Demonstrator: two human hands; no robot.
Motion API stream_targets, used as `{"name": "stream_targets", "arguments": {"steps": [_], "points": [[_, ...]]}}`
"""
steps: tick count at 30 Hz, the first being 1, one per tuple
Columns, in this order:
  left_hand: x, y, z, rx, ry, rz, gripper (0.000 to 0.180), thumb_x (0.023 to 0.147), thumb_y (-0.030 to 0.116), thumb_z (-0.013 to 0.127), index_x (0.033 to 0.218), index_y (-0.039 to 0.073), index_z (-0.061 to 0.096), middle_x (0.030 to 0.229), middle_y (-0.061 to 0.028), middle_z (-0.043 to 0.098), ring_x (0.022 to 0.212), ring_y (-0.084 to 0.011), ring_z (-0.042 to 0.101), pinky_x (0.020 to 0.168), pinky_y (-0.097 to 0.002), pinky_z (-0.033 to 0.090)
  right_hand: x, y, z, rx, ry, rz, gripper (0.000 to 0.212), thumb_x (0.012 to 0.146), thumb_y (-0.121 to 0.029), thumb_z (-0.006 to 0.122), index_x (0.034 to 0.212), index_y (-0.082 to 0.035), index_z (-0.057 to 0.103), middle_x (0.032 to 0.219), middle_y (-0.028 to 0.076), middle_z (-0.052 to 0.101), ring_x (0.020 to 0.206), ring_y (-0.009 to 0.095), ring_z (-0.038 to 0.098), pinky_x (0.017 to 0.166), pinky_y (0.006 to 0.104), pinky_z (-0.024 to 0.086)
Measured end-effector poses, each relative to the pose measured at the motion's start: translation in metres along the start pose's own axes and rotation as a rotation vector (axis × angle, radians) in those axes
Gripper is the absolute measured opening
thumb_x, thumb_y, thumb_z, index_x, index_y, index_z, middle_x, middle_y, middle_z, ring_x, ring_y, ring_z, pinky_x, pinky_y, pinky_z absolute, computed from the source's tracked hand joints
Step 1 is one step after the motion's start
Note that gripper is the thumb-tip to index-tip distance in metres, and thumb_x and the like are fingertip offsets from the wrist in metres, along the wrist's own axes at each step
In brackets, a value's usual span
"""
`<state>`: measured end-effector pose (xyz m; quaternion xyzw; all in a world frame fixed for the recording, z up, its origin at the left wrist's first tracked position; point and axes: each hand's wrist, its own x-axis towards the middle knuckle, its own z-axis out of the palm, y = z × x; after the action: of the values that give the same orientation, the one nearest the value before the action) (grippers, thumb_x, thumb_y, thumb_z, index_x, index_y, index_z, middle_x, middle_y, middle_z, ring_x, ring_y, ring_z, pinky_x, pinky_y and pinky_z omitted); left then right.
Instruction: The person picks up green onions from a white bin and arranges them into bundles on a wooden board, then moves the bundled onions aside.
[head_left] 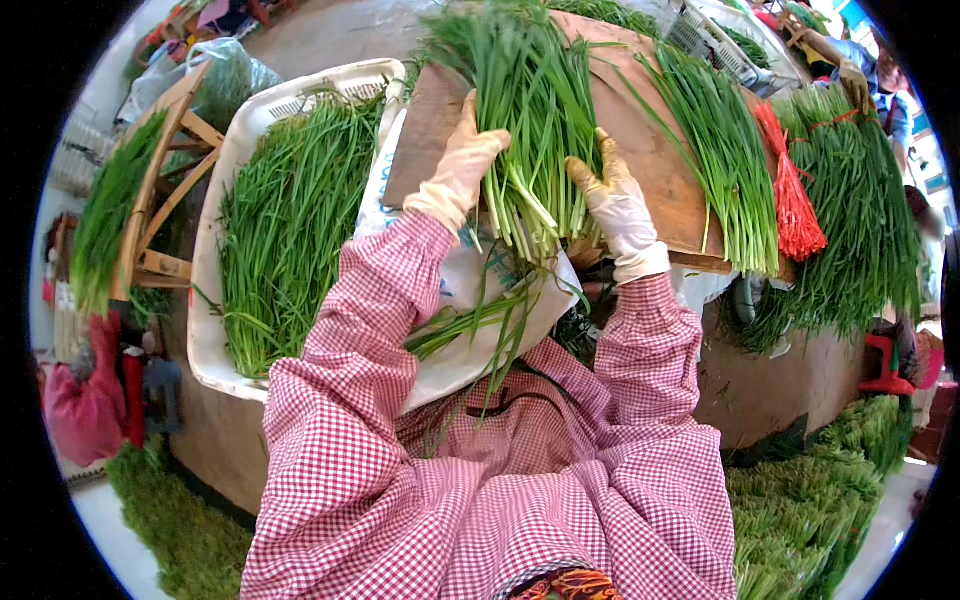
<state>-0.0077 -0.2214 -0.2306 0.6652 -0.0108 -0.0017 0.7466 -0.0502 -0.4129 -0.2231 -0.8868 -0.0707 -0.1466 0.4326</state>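
Between my two gloved hands is a loose bunch of garlic chives point(530, 150), its pale stem ends pointing toward me and its green leaves pointing away. My left hand point(465, 160) holds the left side, thumb across the front and fingers partly hidden by the leaves. On the right side, my right hand point(612, 190) presses in with thumb and fingers around the edge; its fingertips are stained. Under the bunch lies a brown board point(640, 130). A second pile of chives point(720, 150) rests on that board to the right.
A white plastic crate point(205, 320) full of chives stands at my left, beside a wooden stand point(150, 200). Red tie strips point(795, 215) hang at the board's right edge, next to tied chives point(850, 210). Loose leaves point(470, 325) lie near my lap. A co-worker's gloved hand point(855, 85) shows far right.
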Motion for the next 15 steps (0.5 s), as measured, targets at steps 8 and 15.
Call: {"name": "stream_targets", "arguments": {"steps": [8, 15], "points": [[-0.037, 0.037, -0.037, -0.055, 0.099, -0.081, 0.090, 0.071, 0.037, 0.069, 0.135, 0.003, 0.017, 0.131, -0.0204, 0.033, 0.115, -0.0303, 0.040, 0.099, -0.0383, 0.032, -0.025, -0.011, -0.038, 0.284, 0.149, 0.041, 0.040, 0.080, -0.017, 0.062, 0.114, 0.000, 0.050, 0.111, 0.017, 0.054, 0.099, 0.029, 0.054, 0.087, 0.0344, 0.041], [-0.029, -0.001, -0.016, 0.755, -0.027, 0.271, 0.092, 0.066, 0.025, 0.070, 0.138, 0.012, 0.014, 0.140, -0.0204, 0.015, 0.129, -0.0316, 0.020, 0.104, -0.0344, 0.022, -0.030, -0.050, -0.002, -0.491, -0.064, -0.399, 0.049, 0.072, -0.026, 0.063, 0.117, -0.012, 0.049, 0.124, 0.008, 0.046, 0.113, 0.024, 0.043, 0.095, 0.0368, 0.032]]}}
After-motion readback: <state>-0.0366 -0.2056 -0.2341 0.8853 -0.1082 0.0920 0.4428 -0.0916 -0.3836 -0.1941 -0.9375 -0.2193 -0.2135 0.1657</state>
